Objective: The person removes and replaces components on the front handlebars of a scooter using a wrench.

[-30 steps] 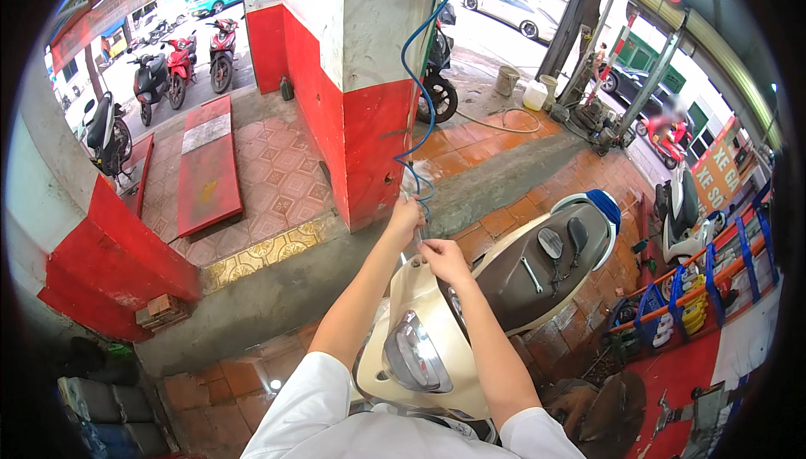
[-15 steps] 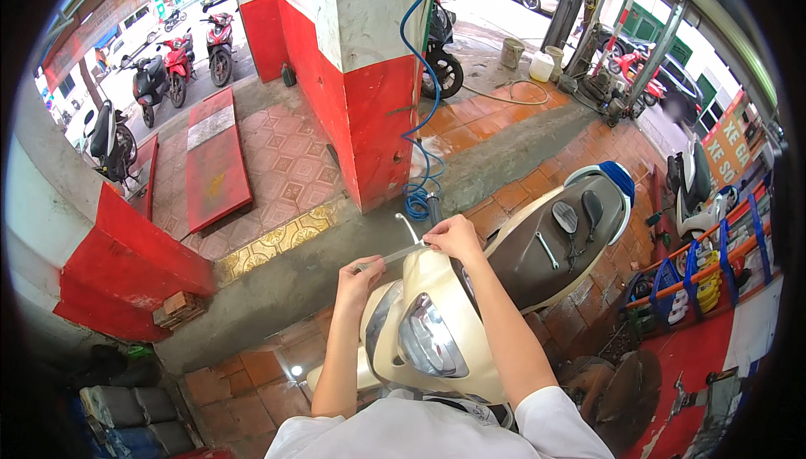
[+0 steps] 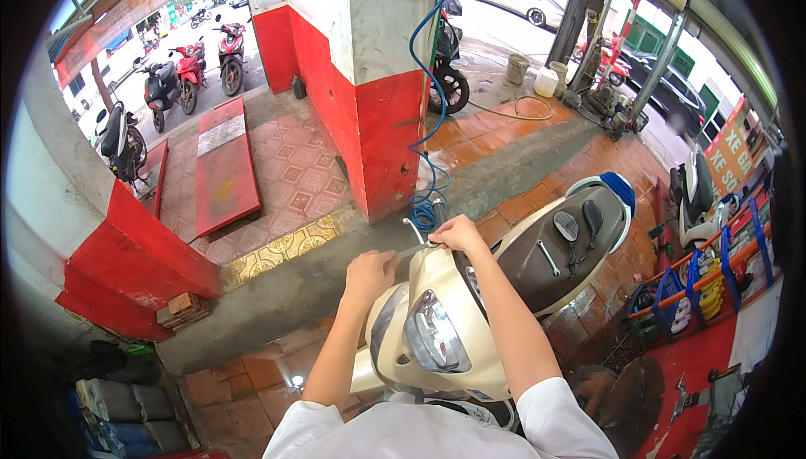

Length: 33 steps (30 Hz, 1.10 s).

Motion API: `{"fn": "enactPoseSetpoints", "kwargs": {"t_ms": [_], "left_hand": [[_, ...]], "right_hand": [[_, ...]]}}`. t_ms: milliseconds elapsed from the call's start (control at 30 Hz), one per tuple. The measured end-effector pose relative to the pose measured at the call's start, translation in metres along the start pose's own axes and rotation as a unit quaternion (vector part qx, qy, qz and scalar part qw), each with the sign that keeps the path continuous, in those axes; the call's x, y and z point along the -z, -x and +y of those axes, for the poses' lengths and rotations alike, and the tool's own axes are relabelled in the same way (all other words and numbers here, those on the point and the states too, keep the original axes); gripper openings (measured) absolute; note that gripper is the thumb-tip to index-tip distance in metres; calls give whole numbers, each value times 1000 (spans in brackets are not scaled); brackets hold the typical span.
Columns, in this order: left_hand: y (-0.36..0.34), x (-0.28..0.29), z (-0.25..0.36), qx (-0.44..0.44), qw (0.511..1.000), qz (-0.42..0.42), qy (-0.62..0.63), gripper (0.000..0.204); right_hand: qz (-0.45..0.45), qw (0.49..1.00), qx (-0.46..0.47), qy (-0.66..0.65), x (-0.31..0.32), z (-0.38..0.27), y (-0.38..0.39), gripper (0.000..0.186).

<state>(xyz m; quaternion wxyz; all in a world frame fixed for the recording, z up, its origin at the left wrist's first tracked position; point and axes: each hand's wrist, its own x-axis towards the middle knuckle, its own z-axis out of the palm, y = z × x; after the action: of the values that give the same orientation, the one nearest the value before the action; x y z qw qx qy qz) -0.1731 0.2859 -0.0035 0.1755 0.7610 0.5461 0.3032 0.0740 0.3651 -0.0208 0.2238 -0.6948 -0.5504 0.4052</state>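
Observation:
A cream scooter (image 3: 424,325) stands before me, its headlight side toward me. My left hand (image 3: 371,274) is closed round one end of a slim grey bar-shaped tool (image 3: 411,251), left of the front cover. The bar's exact kind does not show. Its other end reaches my right hand (image 3: 457,235), whose fingers are pinched together at the handlebar base. What lies between those fingertips is hidden. Just beyond them are a silver brake lever (image 3: 413,228) and a dark handlebar grip (image 3: 439,211).
On the brown seat (image 3: 537,266) lie a wrench (image 3: 548,258) and two mirrors (image 3: 566,225). A coiled blue hose (image 3: 424,209) hangs by the red-and-white pillar (image 3: 390,140). A rack with blue straps (image 3: 688,283) stands at the right. A red ramp (image 3: 225,178) lies at the left.
My left hand has turned so its back faces up, covering the end of the bar that showed before. The right hand stays at the handlebar base. The view has shifted slightly.

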Motion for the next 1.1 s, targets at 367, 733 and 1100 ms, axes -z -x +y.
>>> {"fn": "enactPoseSetpoints", "kwargs": {"t_ms": [367, 733, 1100], "left_hand": [[-7, -3, 3, -69, 994, -71, -49, 19], [6, -24, 37, 50, 989, -119, -66, 23], [7, -42, 33, 117, 984, -46, -128, 22]], "right_hand": [[-23, 995, 87, -43, 3, 5, 7, 28], [-45, 997, 58, -10, 3, 2, -6, 26], [183, 982, 34, -35, 1, 56, -65, 58]]}}
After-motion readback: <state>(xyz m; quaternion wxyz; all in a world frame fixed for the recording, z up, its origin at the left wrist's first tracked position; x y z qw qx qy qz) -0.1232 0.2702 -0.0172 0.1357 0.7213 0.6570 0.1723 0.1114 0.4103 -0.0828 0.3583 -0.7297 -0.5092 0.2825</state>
